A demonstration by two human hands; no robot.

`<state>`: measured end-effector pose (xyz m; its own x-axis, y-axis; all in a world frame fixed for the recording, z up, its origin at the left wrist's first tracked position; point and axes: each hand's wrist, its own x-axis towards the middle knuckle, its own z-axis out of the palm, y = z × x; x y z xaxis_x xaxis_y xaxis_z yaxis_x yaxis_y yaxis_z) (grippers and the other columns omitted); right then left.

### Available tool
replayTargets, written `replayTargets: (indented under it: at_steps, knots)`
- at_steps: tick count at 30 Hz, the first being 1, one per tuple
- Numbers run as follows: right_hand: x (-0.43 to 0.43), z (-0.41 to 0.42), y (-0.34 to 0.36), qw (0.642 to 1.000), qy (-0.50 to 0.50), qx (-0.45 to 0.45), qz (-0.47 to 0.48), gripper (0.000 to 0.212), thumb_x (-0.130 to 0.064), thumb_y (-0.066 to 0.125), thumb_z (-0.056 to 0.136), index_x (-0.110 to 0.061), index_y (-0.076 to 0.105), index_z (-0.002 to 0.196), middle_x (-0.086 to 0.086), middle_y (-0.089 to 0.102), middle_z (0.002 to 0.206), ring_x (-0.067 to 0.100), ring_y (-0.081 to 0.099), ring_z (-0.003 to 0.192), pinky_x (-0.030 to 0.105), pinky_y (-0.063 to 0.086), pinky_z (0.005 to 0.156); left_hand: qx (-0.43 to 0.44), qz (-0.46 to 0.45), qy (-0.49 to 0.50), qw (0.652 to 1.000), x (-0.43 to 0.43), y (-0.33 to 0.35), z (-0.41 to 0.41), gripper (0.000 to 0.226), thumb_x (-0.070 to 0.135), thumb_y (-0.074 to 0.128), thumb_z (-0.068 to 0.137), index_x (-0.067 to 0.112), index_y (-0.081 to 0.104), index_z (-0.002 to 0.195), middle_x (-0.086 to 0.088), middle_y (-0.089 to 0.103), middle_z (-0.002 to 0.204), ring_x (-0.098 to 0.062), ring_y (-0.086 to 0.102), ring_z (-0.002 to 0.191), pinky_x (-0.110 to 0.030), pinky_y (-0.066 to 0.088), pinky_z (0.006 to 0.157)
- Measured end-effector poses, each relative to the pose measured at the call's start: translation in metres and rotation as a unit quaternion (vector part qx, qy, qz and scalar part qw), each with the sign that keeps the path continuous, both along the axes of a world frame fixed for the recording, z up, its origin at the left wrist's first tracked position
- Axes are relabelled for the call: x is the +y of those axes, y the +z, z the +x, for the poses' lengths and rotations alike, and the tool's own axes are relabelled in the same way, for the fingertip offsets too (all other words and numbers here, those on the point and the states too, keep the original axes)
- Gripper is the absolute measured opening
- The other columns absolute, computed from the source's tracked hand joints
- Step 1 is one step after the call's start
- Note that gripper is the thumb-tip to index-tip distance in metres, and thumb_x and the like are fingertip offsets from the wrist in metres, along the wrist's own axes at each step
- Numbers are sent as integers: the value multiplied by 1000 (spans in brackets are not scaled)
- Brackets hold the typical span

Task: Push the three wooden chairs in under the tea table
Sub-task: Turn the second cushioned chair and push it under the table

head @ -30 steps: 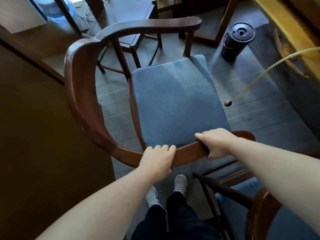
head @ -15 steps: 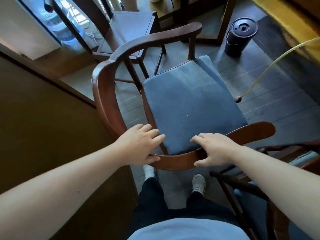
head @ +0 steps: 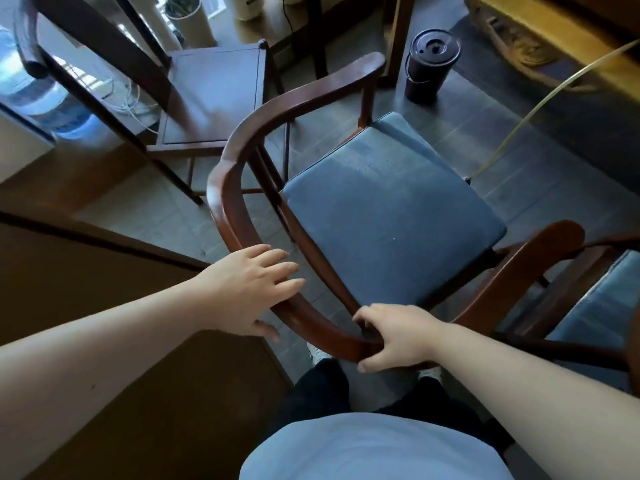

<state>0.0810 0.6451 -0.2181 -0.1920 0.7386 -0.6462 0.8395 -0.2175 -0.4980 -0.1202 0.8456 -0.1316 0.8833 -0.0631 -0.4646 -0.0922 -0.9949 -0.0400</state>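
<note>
A wooden armchair with a blue cushion (head: 388, 216) stands in front of me, its curved back rail (head: 225, 188) nearest me. My right hand (head: 398, 336) is closed around the rail at its lowest point. My left hand (head: 251, 289) lies flat on the rail's left side, fingers spread. A second blue-cushioned chair (head: 595, 306) is at the right edge, close to the first one's arm. A dark wooden chair without a cushion (head: 214, 95) stands at the upper left. The tea table's pale wooden edge (head: 554, 39) runs across the top right corner.
A black lidded bin (head: 433, 64) stands on the floor beyond the chair. A yellowish hose (head: 519, 109) hangs from the table to the floor. A brown panel (head: 104, 341) is to my left. A large water bottle (head: 41, 98) and white cables are at the far left.
My left hand let go of the back rail, slid left along it and now lies flat. The chair has turned and shifted toward the table. My right hand kept its hold.
</note>
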Motion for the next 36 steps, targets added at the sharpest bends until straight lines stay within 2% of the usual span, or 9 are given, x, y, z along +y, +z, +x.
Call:
replayTargets:
  at_steps: [3, 5, 6, 10, 15, 18, 22, 31, 36]
  knots:
    - [-2, -13, -7, 997, 10, -11, -75, 54, -63, 69, 66, -27, 59, 105, -3, 64, 101, 24, 61, 98, 31, 48, 76, 6, 1, 9, 1000, 6, -12, 1, 53, 44, 63, 81, 21, 54, 127, -7, 60, 129, -33, 52, 119, -47, 46, 95]
    - [1, -15, -6, 994, 25, -14, -102, 35, -51, 71, 66, -26, 60, 87, -4, 64, 85, 24, 63, 83, 32, 52, 70, 14, -7, 9, 1000, 6, -19, 4, 36, 33, 39, 88, 22, 60, 115, -2, 65, 117, -29, 59, 106, -44, 49, 85]
    - [2, -16, -5, 993, 23, -7, -116, 32, -48, 73, 64, -25, 61, 84, -3, 66, 82, 23, 63, 77, 33, 54, 68, 18, -17, 5, 1000, 6, -21, 5, 43, 32, 26, 86, 22, 61, 109, 1, 67, 109, -26, 61, 98, -43, 49, 82]
    - [-1, -16, -5, 994, 3, -22, -107, 28, -43, 72, 61, -25, 61, 80, -3, 66, 79, 22, 63, 73, 32, 55, 66, 4, -43, -31, 999, 15, -25, 8, 49, 38, 19, 83, 21, 63, 95, 5, 69, 90, -23, 64, 81, -40, 51, 74]
    - [-27, 10, -1, 991, -14, -89, -96, 28, -39, 68, 58, -26, 65, 82, -6, 65, 74, 21, 64, 72, 30, 53, 66, -16, -53, -26, 998, -12, -31, 31, 24, 42, 47, 89, 22, 60, 91, 6, 67, 83, -23, 64, 75, -39, 52, 66]
    - [-47, 36, 4, 988, -9, -119, -95, 22, -36, 68, 61, -28, 62, 81, -8, 64, 75, 19, 61, 71, 29, 51, 66, -31, -36, -22, 999, -42, -29, 54, 25, 47, 52, 88, 23, 59, 89, 6, 66, 80, -24, 64, 72, -36, 51, 62]
    - [-67, 67, 14, 985, -1, -147, -85, 20, -36, 68, 63, -32, 58, 80, -6, 64, 78, 20, 58, 72, 27, 43, 65, -40, -25, 11, 999, -77, -23, 81, 26, 47, 50, 87, 23, 59, 92, 5, 65, 82, -25, 64, 79, -31, 46, 63]
    - [-104, 95, 11, 984, -8, -154, -86, 29, -38, 66, 63, -28, 65, 91, -4, 68, 81, 21, 63, 78, 31, 53, 69, -48, -18, 16, 999, -110, -25, 109, 27, 49, 50, 86, 24, 57, 93, 5, 64, 88, -25, 63, 83, -31, 43, 61]
    - [-123, 83, 10, 983, -80, -165, 26, 42, -53, 54, 66, -28, 59, 99, -5, 66, 95, 23, 62, 94, 34, 44, 78, -92, -68, -23, 993, -99, -29, 98, 43, 46, 56, 80, 21, 54, 115, 4, 65, 96, -25, 61, 89, -40, 51, 71]
